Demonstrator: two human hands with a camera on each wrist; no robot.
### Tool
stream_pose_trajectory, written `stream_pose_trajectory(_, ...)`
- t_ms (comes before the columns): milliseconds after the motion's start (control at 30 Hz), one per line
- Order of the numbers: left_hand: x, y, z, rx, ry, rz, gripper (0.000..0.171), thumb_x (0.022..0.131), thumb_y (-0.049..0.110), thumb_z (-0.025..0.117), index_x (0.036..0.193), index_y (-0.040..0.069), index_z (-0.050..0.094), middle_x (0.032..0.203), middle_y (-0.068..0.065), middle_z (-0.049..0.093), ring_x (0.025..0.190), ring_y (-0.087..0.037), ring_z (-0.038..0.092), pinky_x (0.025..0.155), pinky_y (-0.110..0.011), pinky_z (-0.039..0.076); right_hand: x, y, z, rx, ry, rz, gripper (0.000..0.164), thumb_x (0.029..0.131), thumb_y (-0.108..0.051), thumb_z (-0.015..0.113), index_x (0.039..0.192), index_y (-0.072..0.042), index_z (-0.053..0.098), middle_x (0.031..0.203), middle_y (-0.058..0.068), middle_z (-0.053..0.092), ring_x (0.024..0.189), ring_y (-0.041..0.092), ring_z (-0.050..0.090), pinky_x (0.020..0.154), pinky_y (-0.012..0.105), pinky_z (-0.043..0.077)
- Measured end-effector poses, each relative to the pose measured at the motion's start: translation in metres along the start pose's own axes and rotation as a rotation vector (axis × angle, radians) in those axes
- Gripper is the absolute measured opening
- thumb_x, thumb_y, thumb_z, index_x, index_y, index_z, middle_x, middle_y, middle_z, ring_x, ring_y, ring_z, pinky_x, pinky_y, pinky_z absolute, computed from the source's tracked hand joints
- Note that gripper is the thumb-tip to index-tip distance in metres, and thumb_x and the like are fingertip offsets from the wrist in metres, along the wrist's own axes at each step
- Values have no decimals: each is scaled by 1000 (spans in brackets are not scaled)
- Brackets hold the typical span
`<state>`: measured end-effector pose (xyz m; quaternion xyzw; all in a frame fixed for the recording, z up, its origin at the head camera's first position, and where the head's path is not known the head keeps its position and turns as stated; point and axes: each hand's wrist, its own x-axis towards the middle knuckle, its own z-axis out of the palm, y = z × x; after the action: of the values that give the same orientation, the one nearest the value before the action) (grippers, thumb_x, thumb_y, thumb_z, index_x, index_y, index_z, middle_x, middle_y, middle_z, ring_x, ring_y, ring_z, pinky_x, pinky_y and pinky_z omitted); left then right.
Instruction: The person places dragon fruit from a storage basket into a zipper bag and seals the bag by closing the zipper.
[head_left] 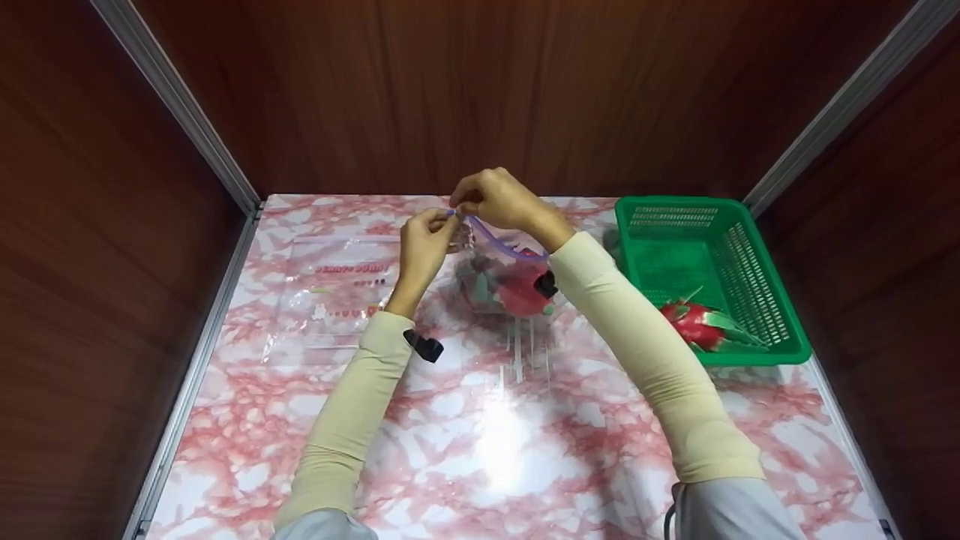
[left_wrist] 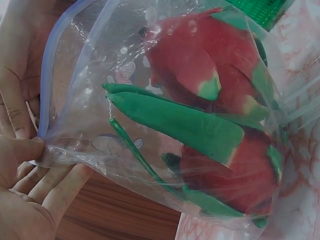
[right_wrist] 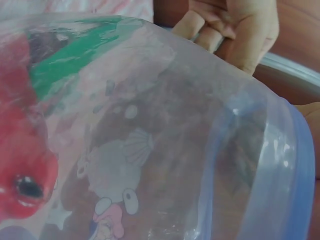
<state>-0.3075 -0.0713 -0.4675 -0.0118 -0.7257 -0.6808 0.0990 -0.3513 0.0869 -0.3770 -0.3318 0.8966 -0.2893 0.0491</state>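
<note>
Clear bag (right_wrist: 165, 115) nearest, below our left hand (head_left: 424, 244) and right hand (head_left: 502, 199), both pinching its purple strip (left_wrist: 47, 70). We judge it limp, slippery, weighted by fruit (left_wrist: 180, 60); stiffer strip holds best.

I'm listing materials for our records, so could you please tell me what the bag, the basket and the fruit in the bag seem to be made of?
Bag: glossy, clear plastic film, judging by its transparent creases and highlights.
Basket: probably moulded plastic, smooth, evenly green, with slotted walls.
Fruit: perhaps satin plastic or foam, given its smooth red skin; the film leaves this open.
</note>
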Motion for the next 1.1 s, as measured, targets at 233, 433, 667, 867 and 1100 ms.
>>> stream_pose_trajectory(233, -1, 1, 0, -16, -2, -14, 27, 103, 18, 72, 108, -8, 75, 102, -26, 79, 74, -13, 75, 68, -28, 68, 1, 1, 2, -45, 2, -29, 17, 101, 2, 66, 110, 1, 80, 113, 17, 80, 102, 28, 74, 92, 42, 64)
stream_pose_trajectory(433, 0, 1, 0, -23, -21, -5, 24, 104, 16, 71, 105, -8, 75, 98, -25, 80, 72, -10, 75, 67, -27, 68, 2, 3, 5, -68, 24, -28, 20, 100, 7, 61, 105, 1, 80, 108, 17, 80, 97, 28, 73, 89, 42, 64)
stream_pose_trajectory(667, 0, 3, -1, 46, -28, -7, 22, 105, 7, 60, 109, -8, 76, 94, -19, 78, 71, -8, 71, 66, -23, 66, 1, 3, 8, -91, 53, -35, 22, 99, 10, 58, 103, 3, 79, 105, 19, 78, 92, 28, 70, 87, 42, 64)
stream_pose_trajectory(867, 0, 1, -1, 52, -17, -5, 23, 104, 6, 58, 107, -8, 77, 91, -20, 78, 69, -8, 72, 64, -23, 66, 0, 3, 10, -99, 44, -36, 23, 99, 8, 58, 106, 3, 79, 106, 19, 78, 93, 28, 71, 88, 43, 64)
stream_pose_trajectory(1100, -5, 6, 1, 104, -1, 12, 24, 104, 7, 58, 105, -6, 78, 100, -20, 80, 73, -9, 72, 62, -21, 65, -2, 1, 5, -60, 7, 2, 10, 97, -2, 72, 103, 2, 78, 103, 18, 79, 90, 26, 72, 84, 41, 64)
